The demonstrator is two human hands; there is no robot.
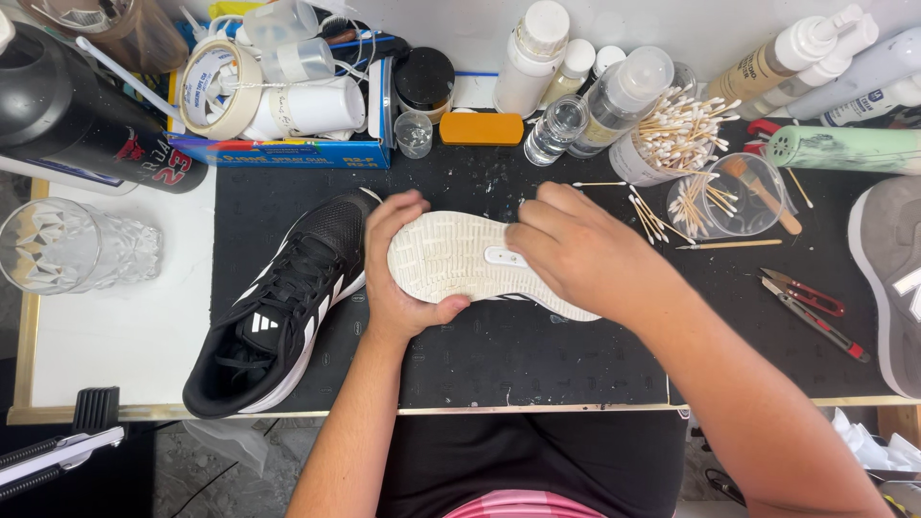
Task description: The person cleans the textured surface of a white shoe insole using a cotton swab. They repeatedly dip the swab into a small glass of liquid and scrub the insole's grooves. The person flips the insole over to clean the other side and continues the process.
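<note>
A sneaker (451, 257) lies sole-up on the black mat (537, 355), its white ribbed outsole facing me. My left hand (398, 273) grips its toe end, thumb under the lower edge and fingers over the top. My right hand (576, 249) rests curled on the middle and heel of the sole, covering that part; what it may hold is hidden. A matching black sneaker (278, 307) with white stripes lies upright to the left, toe toward the held shoe.
Bottles (614, 96), a cup of cotton swabs (672, 139), a clear cup with a brush (739, 197) and an orange block (482, 129) stand behind. Snips (811, 307) and a grey shoe (892, 278) lie right. A glass (67, 245) and box of supplies (288, 105) sit left.
</note>
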